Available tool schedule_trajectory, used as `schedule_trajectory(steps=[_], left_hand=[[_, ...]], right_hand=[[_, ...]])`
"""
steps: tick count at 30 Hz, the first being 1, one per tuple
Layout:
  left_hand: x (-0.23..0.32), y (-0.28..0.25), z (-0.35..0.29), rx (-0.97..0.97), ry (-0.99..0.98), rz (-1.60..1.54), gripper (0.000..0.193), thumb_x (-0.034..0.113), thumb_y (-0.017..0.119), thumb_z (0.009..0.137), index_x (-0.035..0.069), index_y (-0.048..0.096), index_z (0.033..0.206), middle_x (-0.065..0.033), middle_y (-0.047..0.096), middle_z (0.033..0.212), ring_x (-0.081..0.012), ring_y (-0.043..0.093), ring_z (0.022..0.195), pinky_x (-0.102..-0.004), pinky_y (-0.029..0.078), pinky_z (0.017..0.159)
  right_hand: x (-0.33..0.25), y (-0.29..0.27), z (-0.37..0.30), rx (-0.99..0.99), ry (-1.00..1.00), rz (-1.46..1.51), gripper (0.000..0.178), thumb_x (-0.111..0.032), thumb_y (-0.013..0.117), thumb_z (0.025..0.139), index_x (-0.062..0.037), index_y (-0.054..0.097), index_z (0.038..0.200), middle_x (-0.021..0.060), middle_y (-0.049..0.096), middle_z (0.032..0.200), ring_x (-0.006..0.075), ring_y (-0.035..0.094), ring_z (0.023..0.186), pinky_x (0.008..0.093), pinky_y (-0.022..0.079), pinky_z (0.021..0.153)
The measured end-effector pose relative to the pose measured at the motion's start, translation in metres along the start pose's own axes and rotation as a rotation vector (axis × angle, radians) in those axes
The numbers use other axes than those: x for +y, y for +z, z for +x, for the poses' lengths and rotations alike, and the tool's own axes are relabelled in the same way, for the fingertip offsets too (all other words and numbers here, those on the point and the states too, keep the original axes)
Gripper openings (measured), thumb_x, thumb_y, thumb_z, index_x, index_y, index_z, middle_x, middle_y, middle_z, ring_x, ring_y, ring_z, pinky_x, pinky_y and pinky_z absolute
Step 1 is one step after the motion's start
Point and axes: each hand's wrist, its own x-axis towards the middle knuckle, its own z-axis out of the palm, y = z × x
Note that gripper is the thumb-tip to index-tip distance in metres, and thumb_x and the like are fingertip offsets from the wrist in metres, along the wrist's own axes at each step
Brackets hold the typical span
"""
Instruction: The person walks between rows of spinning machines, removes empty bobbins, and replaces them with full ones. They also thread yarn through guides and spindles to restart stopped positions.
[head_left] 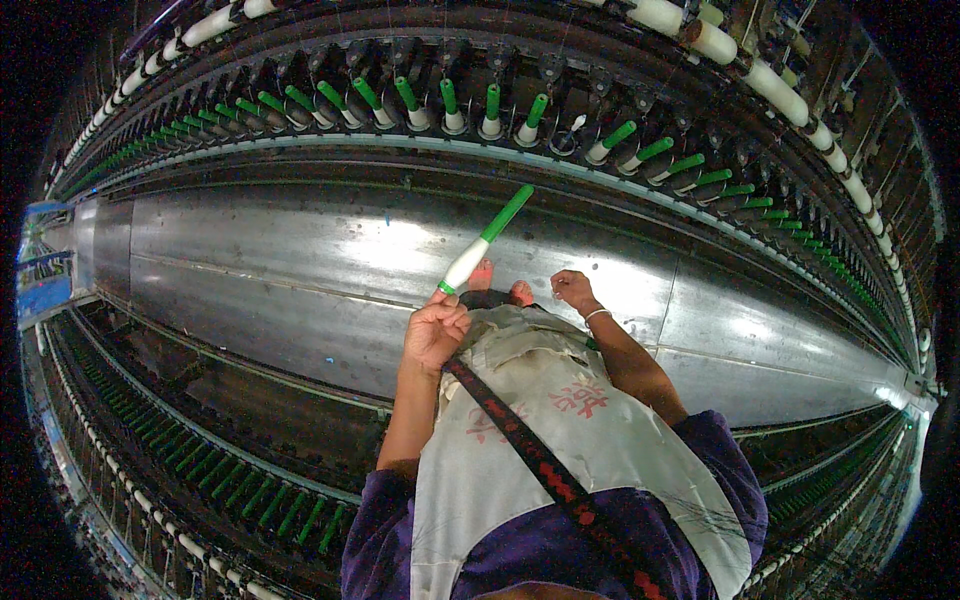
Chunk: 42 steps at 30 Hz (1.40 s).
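My left hand (pixel 437 332) is closed around the lower end of a spinning bobbin (pixel 466 262). This bobbin has a bare green upper tube, white yarn wound on its lower part and a green base; it tilts up and to the right, apart from the machine. My right hand (pixel 574 290) hangs in front of my apron, fingers loosely bent and apart, with nothing visible in it. Ahead, a long row of similar green-topped bobbins (pixel 492 110) stands on the spinning frame. In that row one spindle position (pixel 564 141) shows no green tube.
White roving rolls (pixel 776 92) line the top of the frame. A pale rail (pixel 400 142) runs below the bobbins. Behind me, a second frame holds more green bobbins (pixel 248 497). A shiny metal-plated floor (pixel 260 240) forms the aisle. A dark patterned strap (pixel 520 435) crosses my pale apron.
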Motion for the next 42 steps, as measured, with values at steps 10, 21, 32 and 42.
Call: schedule_trajectory(steps=[10,21,32,42], left_hand=[[-0.002,0.004,-0.002,0.028,0.017,0.027,0.025,-0.008,0.052,0.071,0.007,0.051,0.091,-0.0007,0.043,0.071,-0.0126,0.040,0.059,-0.0269,0.033,0.061],[-0.002,-0.002,-0.001,0.003,0.000,0.034,0.030,-0.007,0.055,0.070,0.007,0.050,0.097,0.0003,0.043,0.071,-0.0115,0.039,0.057,-0.0264,0.032,0.061],[-0.003,-0.003,-0.001,-0.012,0.003,0.008,0.034,-0.008,0.054,0.069,0.005,0.052,0.101,-0.0002,0.045,0.073,-0.0115,0.040,0.058,-0.0259,0.033,0.061],[-0.004,-0.001,-0.001,0.010,0.013,0.054,0.032,-0.006,0.055,0.070,0.007,0.053,0.098,0.0002,0.044,0.071,-0.0121,0.039,0.057,-0.0259,0.032,0.060]], right_hand=[[0.002,0.000,0.004,-0.015,-0.028,-0.075,0.006,-0.013,0.060,0.076,-0.0101,0.065,0.075,0.0037,0.064,0.065,0.0136,0.063,0.057,0.0275,0.052,0.056],[0.000,0.000,0.002,-0.023,-0.007,-0.007,0.002,-0.012,0.063,0.076,-0.0117,0.064,0.074,0.0023,0.064,0.067,0.0110,0.061,0.057,0.0248,0.051,0.057],[0.003,-0.001,0.003,-0.045,0.050,-0.093,0.006,-0.018,0.063,0.079,-0.0125,0.066,0.080,0.0031,0.066,0.068,0.0129,0.064,0.057,0.0262,0.053,0.056],[-0.007,-0.001,-0.003,-0.018,0.012,-0.036,0.005,-0.012,0.062,0.078,-0.0100,0.066,0.077,0.0053,0.066,0.070,0.0133,0.064,0.060,0.0271,0.054,0.056]])
